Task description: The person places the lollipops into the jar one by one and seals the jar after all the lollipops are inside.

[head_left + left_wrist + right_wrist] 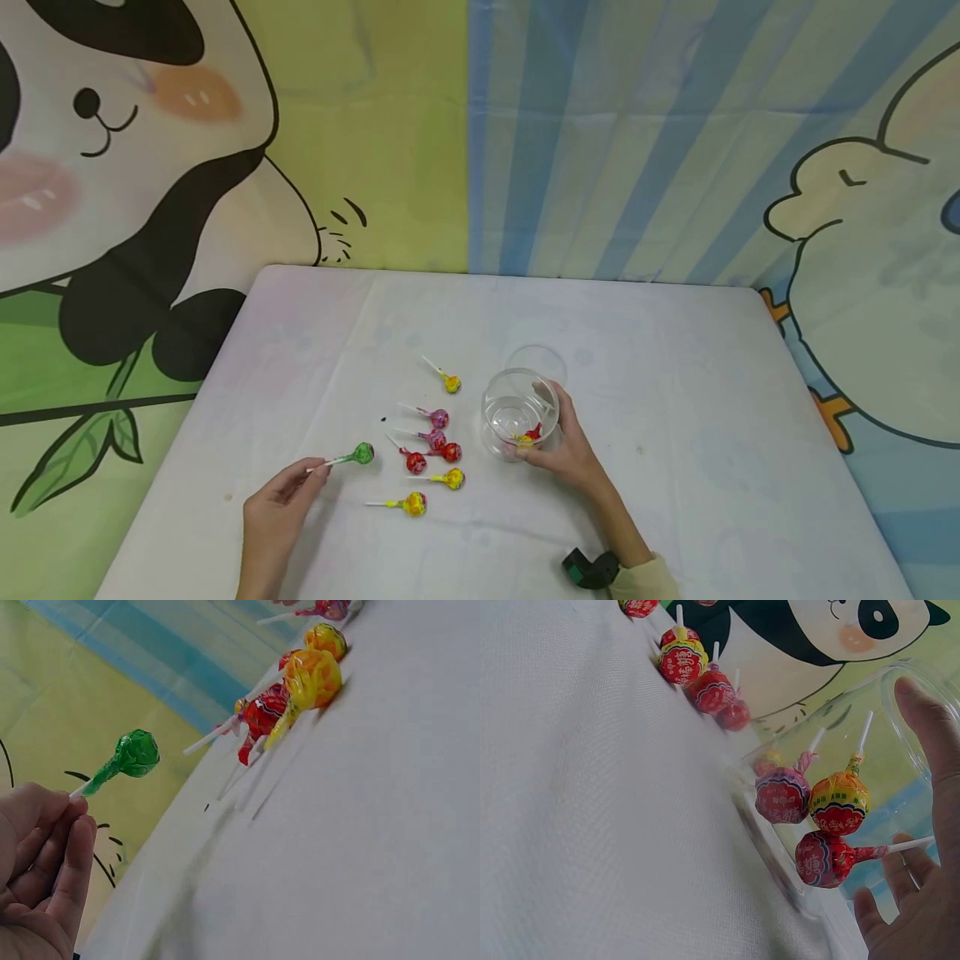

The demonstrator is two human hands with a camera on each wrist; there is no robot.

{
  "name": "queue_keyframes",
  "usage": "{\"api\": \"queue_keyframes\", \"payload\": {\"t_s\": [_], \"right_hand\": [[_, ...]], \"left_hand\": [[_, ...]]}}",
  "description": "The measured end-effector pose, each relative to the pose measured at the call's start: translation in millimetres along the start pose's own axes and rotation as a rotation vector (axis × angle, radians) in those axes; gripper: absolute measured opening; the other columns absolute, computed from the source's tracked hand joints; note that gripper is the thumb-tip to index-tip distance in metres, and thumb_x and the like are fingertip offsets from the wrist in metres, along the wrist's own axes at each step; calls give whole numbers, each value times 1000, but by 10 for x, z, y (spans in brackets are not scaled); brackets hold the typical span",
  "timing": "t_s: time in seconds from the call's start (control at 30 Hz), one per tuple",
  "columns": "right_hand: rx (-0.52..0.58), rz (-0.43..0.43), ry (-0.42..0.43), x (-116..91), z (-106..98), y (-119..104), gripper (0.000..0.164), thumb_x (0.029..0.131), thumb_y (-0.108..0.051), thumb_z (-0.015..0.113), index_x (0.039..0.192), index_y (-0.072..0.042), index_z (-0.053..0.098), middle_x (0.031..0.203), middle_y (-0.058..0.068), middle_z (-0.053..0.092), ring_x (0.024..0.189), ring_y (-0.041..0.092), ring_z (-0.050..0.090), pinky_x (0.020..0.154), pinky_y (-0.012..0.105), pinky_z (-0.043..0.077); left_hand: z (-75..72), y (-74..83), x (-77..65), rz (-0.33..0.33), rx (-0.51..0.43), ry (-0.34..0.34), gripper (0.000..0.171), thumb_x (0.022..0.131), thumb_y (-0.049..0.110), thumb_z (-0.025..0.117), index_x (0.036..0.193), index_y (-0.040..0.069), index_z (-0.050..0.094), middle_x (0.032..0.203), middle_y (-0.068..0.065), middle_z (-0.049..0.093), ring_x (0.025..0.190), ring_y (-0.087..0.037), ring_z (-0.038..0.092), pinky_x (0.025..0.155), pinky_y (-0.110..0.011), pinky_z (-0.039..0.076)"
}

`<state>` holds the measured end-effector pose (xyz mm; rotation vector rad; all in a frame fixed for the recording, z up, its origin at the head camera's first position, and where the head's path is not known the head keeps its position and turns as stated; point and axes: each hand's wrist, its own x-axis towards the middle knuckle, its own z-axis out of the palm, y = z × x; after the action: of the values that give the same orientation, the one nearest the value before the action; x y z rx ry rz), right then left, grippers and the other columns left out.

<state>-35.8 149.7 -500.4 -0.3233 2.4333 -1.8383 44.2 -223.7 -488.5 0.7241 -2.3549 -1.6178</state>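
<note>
In the head view my left hand (279, 508) pinches a green-wrapped lollipop (363, 453) by its white stick. Thumb and fingertips hold the stick, and the green head (138, 754) points away from the hand in the left wrist view. A clear plastic jar (519, 398) stands upright on the white table, its mouth uncovered. My right hand (566, 450) grips the jar's side from the right. Inside the jar lie a red lollipop (825, 859) and a yellow one (840, 804); a purple-red lollipop (783, 796) shows through the clear wall.
Between the hands lie loose lollipops: yellow ones (414, 504), red ones (416, 463) and purple-pink ones (438, 418). A clear round lid (537, 360) lies behind the jar. A black device (591, 570) sits by the right wrist. Printed cloth (405, 133) hangs behind the table.
</note>
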Motion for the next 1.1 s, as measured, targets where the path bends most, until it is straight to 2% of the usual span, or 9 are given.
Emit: {"api": "queue_keyframes", "payload": {"t_s": [0.07,0.17,0.27,0.4,0.57,0.67,0.73,0.97,1.1], "right_hand": [[-4,10,0,2,1,-2,101,69,-14,86,149,-23,25,152,11,39,140,35,35,114,65,18],[-10,20,1,4,-1,-6,101,69,-15,86,149,-23,25,151,10,39,141,34,34,114,65,18],[-11,23,1,7,-7,-14,101,69,-16,86,149,-22,25,151,11,39,141,34,33,114,66,18],[-6,18,-1,15,-15,-15,100,69,-14,86,149,-22,25,151,11,39,141,34,34,114,65,18],[-9,-20,-8,31,-14,-2,101,69,-11,86,149,-20,26,151,15,39,138,37,37,112,67,19],[-14,-20,-9,30,-6,6,100,69,-12,86,149,-20,26,151,15,39,137,38,38,111,69,19],[-12,-6,-7,27,2,11,100,69,-13,86,149,-21,27,151,13,39,138,37,38,112,69,18],[5,2,-8,19,19,9,99,69,-14,86,148,-24,28,150,13,40,137,36,38,112,68,19],[-2,6,0,6,6,5,99,69,-15,86,148,-23,27,150,14,40,137,36,38,112,67,20]], "left_hand": [[-3,-19,28,-37,-92,-8,30,85,21,76,105,0,70,79,11,74,73,-2,70,65,-15,55],[46,-121,91,-43,-208,-35,36,84,21,77,107,-4,68,82,10,75,76,-4,72,68,-17,56],[156,-240,164,-28,-281,-70,37,83,23,78,107,-3,69,85,5,76,79,-6,73,71,-20,57],[324,-230,216,34,-336,-145,34,84,21,76,107,-2,69,89,-1,77,81,-11,74,73,-22,58],[449,207,136,118,-312,-265,30,87,19,72,106,-4,68,89,3,76,81,-15,73,74,-21,58],[478,555,65,127,-269,-330,28,88,17,72,105,-5,67,87,6,75,82,-16,73,75,-22,58],[504,679,53,143,-255,-366,26,88,15,71,104,-5,68,87,8,74,82,-14,73,75,-20,57],[627,857,71,147,-222,-434,23,87,20,73,103,3,71,91,9,72,86,-22,71,78,-24,58],[752,928,72,189,-251,-465,22,87,19,73,103,4,71,92,6,72,84,-17,70,78,-25,58]]}}
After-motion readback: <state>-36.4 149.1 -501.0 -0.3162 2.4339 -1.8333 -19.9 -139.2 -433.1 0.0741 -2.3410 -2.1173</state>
